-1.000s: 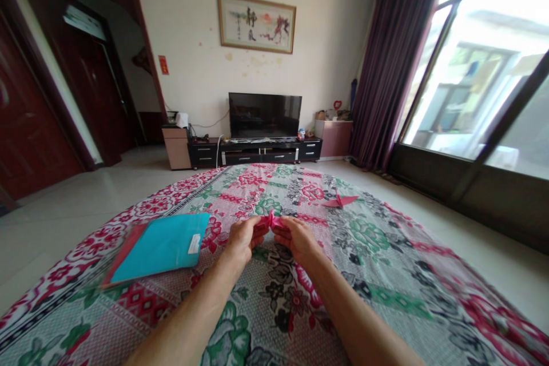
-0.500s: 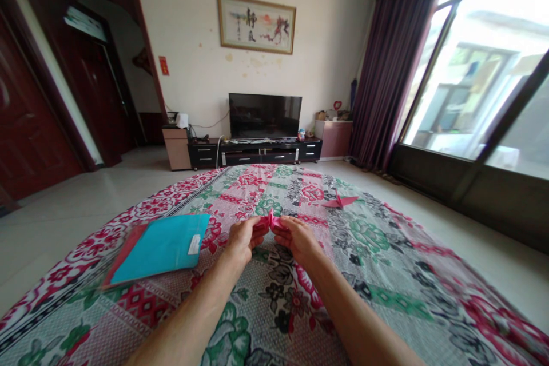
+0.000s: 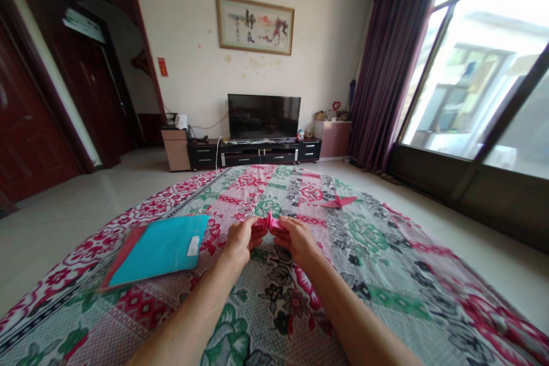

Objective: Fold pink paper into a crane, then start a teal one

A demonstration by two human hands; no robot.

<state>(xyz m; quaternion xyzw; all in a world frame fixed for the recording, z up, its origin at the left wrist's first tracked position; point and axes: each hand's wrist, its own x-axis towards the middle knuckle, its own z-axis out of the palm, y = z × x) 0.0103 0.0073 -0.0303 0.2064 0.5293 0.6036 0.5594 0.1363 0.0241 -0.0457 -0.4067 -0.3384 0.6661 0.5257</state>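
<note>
A small folded piece of bright pink paper [image 3: 269, 222] is held between my two hands, with a pointed fold standing up in its middle. My left hand [image 3: 242, 238] pinches its left side, thumb on top and fingers beneath. On the opposite side, my right hand [image 3: 297, 237] grips it the same way. Beyond my right hand, a pink folded paper crane [image 3: 340, 202] rests on the patterned cloth [image 3: 369, 263]. Left of my hands lies a stack of coloured paper [image 3: 163, 249], blue on top with a white label and a red edge showing.
The floral cloth covers a broad rounded surface in front of me. Past its far edge stand a low black cabinet [image 3: 249, 155] and a television [image 3: 264, 116]. A purple curtain [image 3: 381, 68] and large window are at right, dark red doors [image 3: 34, 97] at left.
Both hands keep their pinch on the pink paper, which looks slightly flatter and more spread at its sides. The whole view has shifted very slightly.
</note>
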